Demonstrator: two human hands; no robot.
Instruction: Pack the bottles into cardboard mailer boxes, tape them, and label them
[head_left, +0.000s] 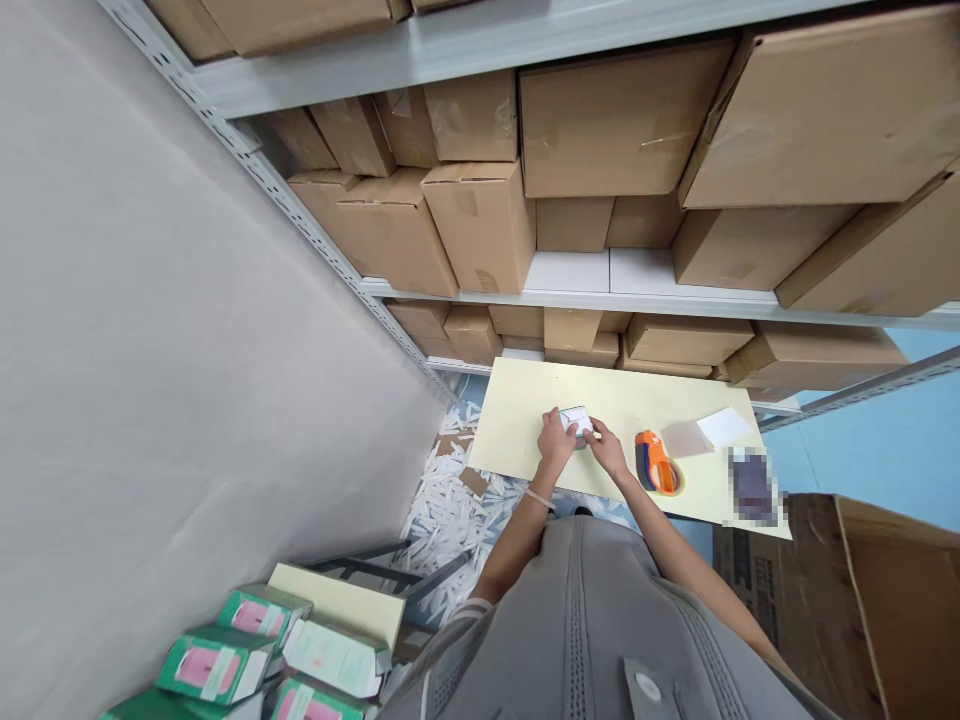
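Observation:
Between my two hands is a small white box with green edges (pixel 576 418), held just above the pale yellow table (pixel 525 400). My left hand (pixel 556 438) grips the box's left side, its fingers curled along the edge. On the right side, my right hand (pixel 606 446) pinches the box, with the thumb at its near face. Both thumbs lie close together at the near edge. An orange and blue tape dispenser (pixel 655 464) rests on the table to the right of my right hand.
Folded white paper (pixel 721 428) and a blurred dark item (pixel 754 487) lie at the table's right. Cardboard boxes (pixel 480 225) fill the shelves ahead. Green and pink boxes (pixel 202 665) are stacked lower left. Paper strips (pixel 457 510) cover the floor. A large open carton (pixel 810 600) stands lower right.

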